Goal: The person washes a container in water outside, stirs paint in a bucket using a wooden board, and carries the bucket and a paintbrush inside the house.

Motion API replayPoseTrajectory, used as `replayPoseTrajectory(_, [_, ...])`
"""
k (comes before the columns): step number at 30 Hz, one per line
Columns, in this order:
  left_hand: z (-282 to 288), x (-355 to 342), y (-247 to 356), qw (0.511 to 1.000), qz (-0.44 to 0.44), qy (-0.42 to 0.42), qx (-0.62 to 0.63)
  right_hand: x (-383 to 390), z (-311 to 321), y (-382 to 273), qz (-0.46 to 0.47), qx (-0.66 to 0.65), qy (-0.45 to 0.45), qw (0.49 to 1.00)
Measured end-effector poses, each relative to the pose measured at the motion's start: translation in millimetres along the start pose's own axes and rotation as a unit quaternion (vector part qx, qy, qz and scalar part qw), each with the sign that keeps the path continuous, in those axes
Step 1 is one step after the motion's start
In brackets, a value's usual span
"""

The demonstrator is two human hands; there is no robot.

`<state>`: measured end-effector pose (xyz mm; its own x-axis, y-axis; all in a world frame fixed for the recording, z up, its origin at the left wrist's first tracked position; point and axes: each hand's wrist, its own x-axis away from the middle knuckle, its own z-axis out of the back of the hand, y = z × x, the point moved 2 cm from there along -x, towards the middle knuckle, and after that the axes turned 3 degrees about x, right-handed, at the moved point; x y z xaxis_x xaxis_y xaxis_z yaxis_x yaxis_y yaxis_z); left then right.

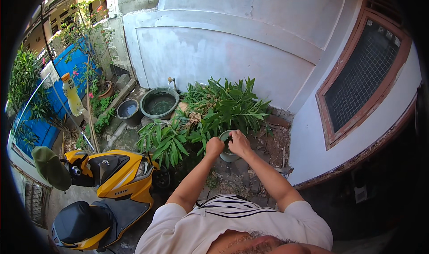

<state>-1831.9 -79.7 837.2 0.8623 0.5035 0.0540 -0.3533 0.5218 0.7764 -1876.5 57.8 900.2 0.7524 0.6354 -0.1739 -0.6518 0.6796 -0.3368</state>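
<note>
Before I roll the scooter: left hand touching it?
Apart. The head view shows green leaves and a clear gap between the left hand and the yellow scooter.

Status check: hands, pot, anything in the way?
Left hand curled beside pot, right hand over its rim. Pot upright, opening partly hidden. Leafy plants crowd its far side.

pot [229,157]: smooth | scooter [115,188]: glossy plastic | shirt [243,218]: cloth | window frame [326,120]: wood
</note>
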Motion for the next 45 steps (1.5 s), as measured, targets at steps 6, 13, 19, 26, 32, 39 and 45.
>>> replayPoseTrajectory(6, [13,-7,-8,0.999,-0.047,0.005,-0.023,9,21,13,-0.181,0.037,0.004,0.983])
replayPoseTrajectory(13, [39,-11,-19,0.997,-0.062,-0.044,-0.012,6,-9,44,-0.202,-0.032,-0.101,0.974])
replayPoseTrajectory(19, [65,-32,-51,0.992,-0.098,-0.076,-0.013,-9,-32,19,-0.152,-0.05,-0.085,0.983])
replayPoseTrajectory(26, [116,-30,-16,0.956,-0.266,0.111,-0.055,-16,-31,-11,-0.177,-0.043,-0.025,0.983])
replayPoseTrajectory(32, [91,-33,-20,0.914,-0.372,-0.134,-0.095,-19,-40,-46,-0.171,-0.023,-0.014,0.985])
replayPoseTrajectory(39, [29,-59,-62,0.864,-0.275,-0.294,-0.304,-35,-54,-50,-0.161,-0.029,-0.021,0.986])
replayPoseTrajectory(45, [12,-98,-65,0.831,-0.254,-0.342,-0.358,-64,-70,-29,-0.157,-0.051,-0.038,0.986])
